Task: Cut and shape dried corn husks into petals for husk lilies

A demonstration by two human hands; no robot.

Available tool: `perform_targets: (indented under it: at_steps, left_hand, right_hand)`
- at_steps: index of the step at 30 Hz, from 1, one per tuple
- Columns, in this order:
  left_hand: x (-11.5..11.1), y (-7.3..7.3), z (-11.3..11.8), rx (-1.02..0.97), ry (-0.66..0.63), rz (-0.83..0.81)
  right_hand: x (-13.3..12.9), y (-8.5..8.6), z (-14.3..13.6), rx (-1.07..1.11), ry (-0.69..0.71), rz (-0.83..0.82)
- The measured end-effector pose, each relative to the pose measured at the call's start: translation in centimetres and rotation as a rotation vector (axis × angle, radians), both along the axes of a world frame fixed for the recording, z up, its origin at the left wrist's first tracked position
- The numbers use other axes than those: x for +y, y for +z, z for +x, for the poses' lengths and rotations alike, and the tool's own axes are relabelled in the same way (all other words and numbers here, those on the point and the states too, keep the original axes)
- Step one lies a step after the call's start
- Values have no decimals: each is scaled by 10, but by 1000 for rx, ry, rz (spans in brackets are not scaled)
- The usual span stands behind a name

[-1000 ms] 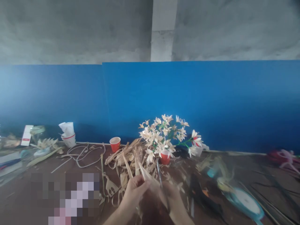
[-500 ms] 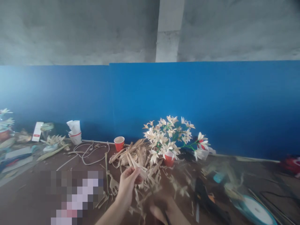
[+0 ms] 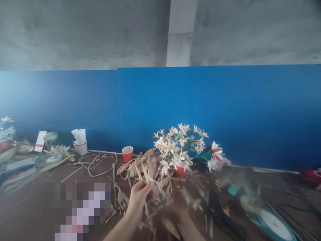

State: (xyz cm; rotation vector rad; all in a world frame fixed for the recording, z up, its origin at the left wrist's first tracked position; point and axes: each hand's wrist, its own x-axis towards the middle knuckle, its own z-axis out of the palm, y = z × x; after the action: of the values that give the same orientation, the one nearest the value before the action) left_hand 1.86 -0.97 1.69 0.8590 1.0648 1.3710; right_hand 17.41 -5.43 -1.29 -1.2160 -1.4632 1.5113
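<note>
My left hand (image 3: 141,195) is closed, thumb against fingers, on a pale strip of dried corn husk (image 3: 147,175) with pointed ends sticking up. My right hand (image 3: 177,222), smeared and dim, is closed around dark scissors (image 3: 160,194). Their narrow blades reach up to the husk, just right of my left fingers. Whether the blades are apart or together cannot be made out. Behind my hands lies a heap of dried husks (image 3: 147,160), and husk scraps (image 3: 122,199) are scattered around them.
Pale husk flowers (image 3: 173,147) on green stems stand in a red cup (image 3: 180,171). An empty red paper cup (image 3: 127,154) and a white cable (image 3: 92,174) are to the left. On the right lie a black glue gun (image 3: 222,214) and a blue-rimmed spool (image 3: 276,224).
My left hand has shifted slightly right with the husk strip, whose upper ends now spread apart. The scissors have moved a little, staying close to the husk.
</note>
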Motion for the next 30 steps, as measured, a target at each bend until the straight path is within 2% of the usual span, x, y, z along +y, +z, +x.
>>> perform_targets:
  at_steps: [15,30]
  left_hand:
    - [1,-5,4,-128,36,-69]
    - [-5,-4,7,-96,58,-31]
  right_hand:
    - [0,4,-1,-31,-10,37]
    - [-2,11,0,-15,-5,19]
